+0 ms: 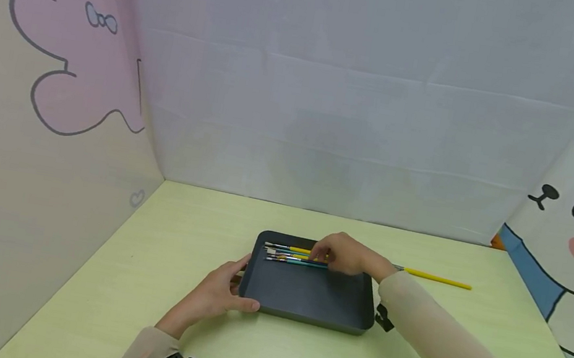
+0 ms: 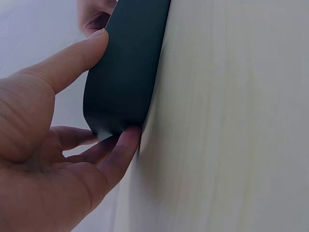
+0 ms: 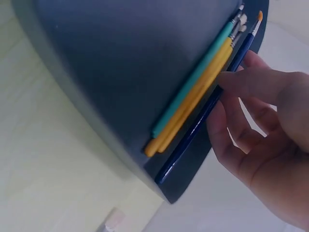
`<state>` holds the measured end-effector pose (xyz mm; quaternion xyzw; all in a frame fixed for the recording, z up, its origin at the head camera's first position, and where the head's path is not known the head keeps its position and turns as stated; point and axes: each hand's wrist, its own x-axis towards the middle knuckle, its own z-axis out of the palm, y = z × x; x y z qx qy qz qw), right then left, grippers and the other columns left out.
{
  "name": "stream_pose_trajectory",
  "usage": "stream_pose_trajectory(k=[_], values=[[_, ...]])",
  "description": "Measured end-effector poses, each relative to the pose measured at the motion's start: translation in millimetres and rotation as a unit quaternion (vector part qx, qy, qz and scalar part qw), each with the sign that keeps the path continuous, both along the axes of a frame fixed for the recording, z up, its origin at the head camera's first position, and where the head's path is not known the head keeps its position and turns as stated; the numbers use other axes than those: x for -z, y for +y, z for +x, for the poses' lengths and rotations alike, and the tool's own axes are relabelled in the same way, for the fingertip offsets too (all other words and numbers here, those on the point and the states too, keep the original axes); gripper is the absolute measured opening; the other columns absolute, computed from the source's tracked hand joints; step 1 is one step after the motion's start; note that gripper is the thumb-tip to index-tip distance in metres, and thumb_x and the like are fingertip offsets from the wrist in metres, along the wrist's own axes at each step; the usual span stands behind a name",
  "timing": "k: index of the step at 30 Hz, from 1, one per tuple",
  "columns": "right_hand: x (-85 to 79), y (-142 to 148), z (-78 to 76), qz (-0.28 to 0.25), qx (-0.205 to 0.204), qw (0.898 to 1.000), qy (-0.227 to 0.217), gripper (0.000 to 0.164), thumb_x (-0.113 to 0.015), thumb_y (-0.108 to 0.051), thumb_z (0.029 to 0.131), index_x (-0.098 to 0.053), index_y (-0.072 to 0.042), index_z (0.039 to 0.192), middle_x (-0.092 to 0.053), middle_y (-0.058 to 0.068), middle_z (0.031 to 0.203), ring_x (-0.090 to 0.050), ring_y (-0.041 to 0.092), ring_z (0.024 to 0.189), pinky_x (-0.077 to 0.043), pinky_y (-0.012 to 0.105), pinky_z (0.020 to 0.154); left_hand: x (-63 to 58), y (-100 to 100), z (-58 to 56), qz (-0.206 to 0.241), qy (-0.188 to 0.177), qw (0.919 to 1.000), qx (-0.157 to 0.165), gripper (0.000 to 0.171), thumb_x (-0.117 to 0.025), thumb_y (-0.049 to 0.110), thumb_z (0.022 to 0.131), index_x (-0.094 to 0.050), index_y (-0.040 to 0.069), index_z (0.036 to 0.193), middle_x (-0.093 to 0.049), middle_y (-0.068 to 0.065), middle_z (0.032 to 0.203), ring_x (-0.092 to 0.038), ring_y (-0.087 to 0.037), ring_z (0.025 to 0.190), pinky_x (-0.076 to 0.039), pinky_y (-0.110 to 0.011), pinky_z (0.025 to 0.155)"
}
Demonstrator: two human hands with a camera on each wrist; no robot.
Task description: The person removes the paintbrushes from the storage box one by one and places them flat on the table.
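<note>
A dark grey rectangular tray (image 1: 302, 297) lies on the table. My left hand (image 1: 215, 293) holds its near left corner, thumb against the near wall and fingers against the left side. Over the tray's far right part, my right hand (image 1: 345, 254) pinches a dark blue paintbrush (image 3: 188, 140) by its handle, between thumb and fingers. Beside it in the tray lie a teal paintbrush (image 3: 181, 99) and yellow paintbrushes (image 3: 193, 99), roughly parallel, bristles toward the left in the head view. The right hand hides part of their handles there.
Another yellow paintbrush (image 1: 434, 279) lies on the pale table (image 1: 191, 214), right of the tray and partly behind the right forearm. A white curtain (image 1: 358, 121) stands behind the table, with cartoon-printed panels at both sides.
</note>
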<state>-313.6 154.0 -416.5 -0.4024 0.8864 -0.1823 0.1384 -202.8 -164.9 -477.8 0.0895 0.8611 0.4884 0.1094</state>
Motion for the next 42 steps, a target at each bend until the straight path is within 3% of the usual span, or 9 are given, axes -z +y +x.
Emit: stream_pose_trajectory(k=[11, 26, 42], values=[[-29.9, 26.3, 1.5, -0.040, 0.022, 0.999, -0.014, 0.046, -0.061, 0.018, 0.091, -0.076, -0.008, 0.125, -0.073, 0.004, 0.109, -0.070, 0.018, 0.097, -0.060, 0.035, 0.086, 1.6, 0.3, -1.7, 0.002, 0.000, 1.0000, -0.002, 0.117, -0.099, 0.031, 0.077, -0.029, 0.014, 0.170, -0.049, -0.018, 0.155, -0.061, -0.031, 0.130, -0.056, -0.044, 0.105], [-52.1, 88.3, 3.7, -0.054, 0.061, 0.997, -0.017, 0.040, -0.064, 0.013, 0.095, -0.075, -0.009, 0.126, -0.073, 0.004, 0.117, -0.069, 0.020, 0.102, -0.061, 0.037, 0.089, 1.0, -0.1, -0.2, 0.011, 0.000, 0.9999, 0.003, 0.117, -0.098, 0.029, 0.078, -0.028, 0.013, 0.170, -0.046, -0.018, 0.158, -0.060, -0.031, 0.131, -0.056, -0.043, 0.105], [-44.7, 172.1, 19.1, -0.031, 0.118, 0.992, -0.009, 0.037, -0.069, 0.010, 0.095, -0.076, -0.009, 0.126, -0.073, 0.003, 0.119, -0.071, 0.029, 0.101, -0.061, 0.031, 0.082, 1.3, -0.3, -0.6, 0.012, -0.003, 0.9999, 0.001, 0.117, -0.098, 0.030, 0.078, -0.028, 0.014, 0.170, -0.049, -0.017, 0.154, -0.061, -0.031, 0.131, -0.056, -0.044, 0.105]])
